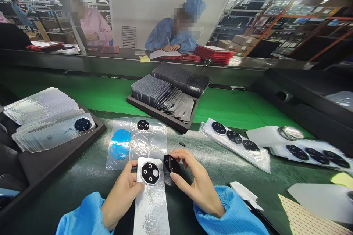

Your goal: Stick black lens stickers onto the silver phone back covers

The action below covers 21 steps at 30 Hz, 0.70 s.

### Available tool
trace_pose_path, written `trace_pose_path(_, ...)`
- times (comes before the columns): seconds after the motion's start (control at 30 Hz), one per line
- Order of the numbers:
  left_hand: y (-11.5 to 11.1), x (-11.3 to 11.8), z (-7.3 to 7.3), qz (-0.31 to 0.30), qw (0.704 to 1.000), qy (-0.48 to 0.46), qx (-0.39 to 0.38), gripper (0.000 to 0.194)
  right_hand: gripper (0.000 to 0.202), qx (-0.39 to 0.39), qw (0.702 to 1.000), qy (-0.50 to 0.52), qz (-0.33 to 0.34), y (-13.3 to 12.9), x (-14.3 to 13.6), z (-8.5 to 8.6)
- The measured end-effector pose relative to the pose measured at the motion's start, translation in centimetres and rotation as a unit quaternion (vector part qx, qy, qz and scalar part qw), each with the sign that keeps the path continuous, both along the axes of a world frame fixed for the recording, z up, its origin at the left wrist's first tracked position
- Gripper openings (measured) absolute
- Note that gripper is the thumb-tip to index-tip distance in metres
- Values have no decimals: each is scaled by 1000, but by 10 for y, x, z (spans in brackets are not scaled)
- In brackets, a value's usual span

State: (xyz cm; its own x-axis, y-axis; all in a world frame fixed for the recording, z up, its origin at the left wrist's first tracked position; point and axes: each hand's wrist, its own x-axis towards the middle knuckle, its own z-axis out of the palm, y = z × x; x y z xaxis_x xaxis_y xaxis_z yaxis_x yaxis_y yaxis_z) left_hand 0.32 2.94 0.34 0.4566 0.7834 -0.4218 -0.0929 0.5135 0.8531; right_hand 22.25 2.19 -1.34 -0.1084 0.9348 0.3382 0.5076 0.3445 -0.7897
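Observation:
My left hand (pixel 123 194) grips a silvery phone back cover (pixel 151 209) by its left edge, thumb on top. Near the cover's upper end sits a black camera panel with several round holes (pixel 150 173). Just right of it, my right hand (pixel 194 180) pinches a loose black camera lens plate (pixel 171 164) between thumb and fingers, close beside the cover's edge. Behind the hands lies a clear plastic sheet (pixel 157 141) with a blue round film (pixel 120 144) and another black plate (pixel 143 125) on it. A small dark piece (pixel 182 144) rests to its right.
A tray of silvery covers (pixel 93 136) stands at left. Another tray (pixel 157 117), packed with dark covers, sits on the green belt (pixel 110 95). Bagged black plates (pixel 234 143) lie at right, near white paper scraps (pixel 244 192). Across the belt, a person in blue (pixel 162 33) writes.

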Motion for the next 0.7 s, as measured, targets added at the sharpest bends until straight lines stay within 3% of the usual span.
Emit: trace_pose_path(0.7, 0, 0, -4, -5, 1000, -22, 9, 50, 24, 31, 999, -27, 1, 0, -3, 4)
